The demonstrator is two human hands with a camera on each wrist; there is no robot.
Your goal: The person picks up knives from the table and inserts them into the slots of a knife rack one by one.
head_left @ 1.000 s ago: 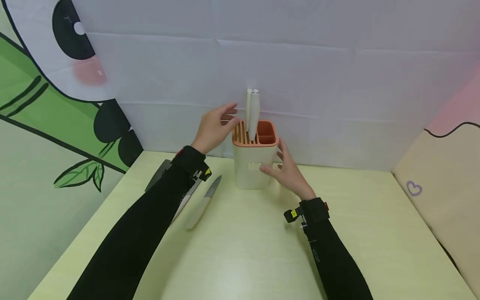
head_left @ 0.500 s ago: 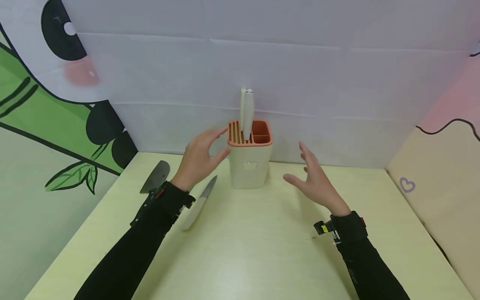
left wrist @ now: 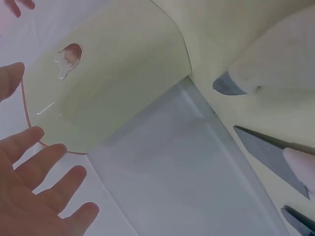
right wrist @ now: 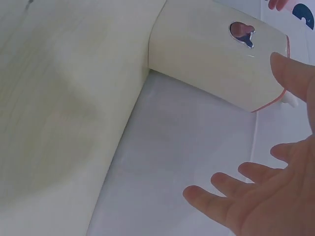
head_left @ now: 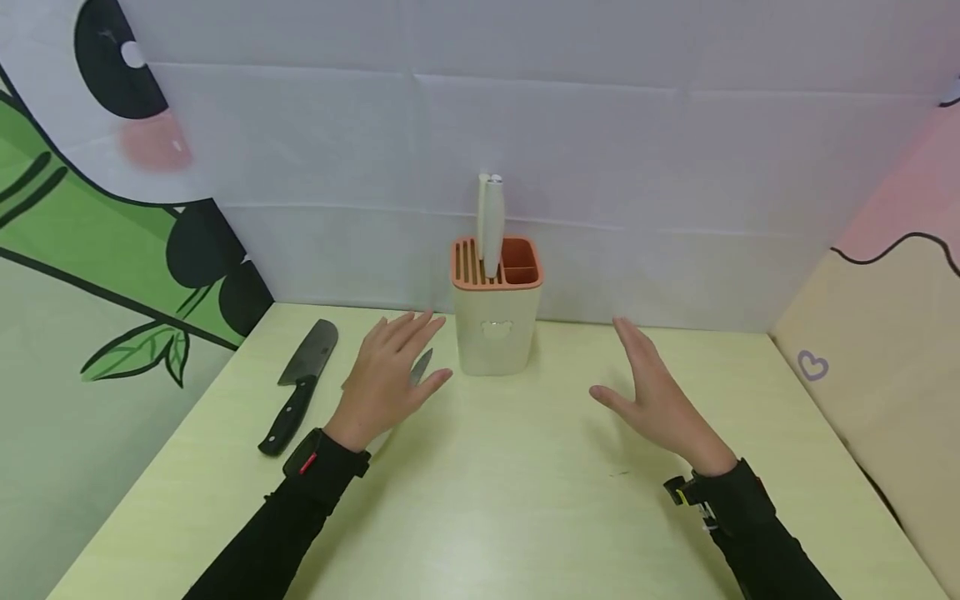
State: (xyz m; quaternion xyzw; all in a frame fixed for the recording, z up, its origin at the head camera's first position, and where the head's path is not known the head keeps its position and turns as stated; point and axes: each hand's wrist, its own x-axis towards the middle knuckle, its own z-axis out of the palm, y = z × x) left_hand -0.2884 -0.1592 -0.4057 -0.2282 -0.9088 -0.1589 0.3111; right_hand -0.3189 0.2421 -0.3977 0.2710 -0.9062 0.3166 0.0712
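A cream knife block (head_left: 497, 333) with an orange slotted top stands against the back wall. Two white-handled knives (head_left: 492, 225) stick up from its slots. My left hand (head_left: 386, 379), fingers spread, hovers left of the block over a white-handled knife (head_left: 381, 438) on the table, hiding most of it. In the left wrist view a second pale-handled knife (left wrist: 270, 156) lies beside it. To the left is a cleaver (head_left: 288, 412) with a black handle. My right hand (head_left: 660, 408) is off to the right of the block, fingers extended, holding nothing.
The pale wooden table (head_left: 510, 517) meets a light cloth backdrop (head_left: 600, 150) behind the block. A printed side panel (head_left: 877, 367) borders it on the right. Two small open compartments (head_left: 521, 260) form the right part of the block's top.
Both hands have drawn away from the block, the left back and to the left, the right back and to the right. The cleaver now shows fully. The block stays put.
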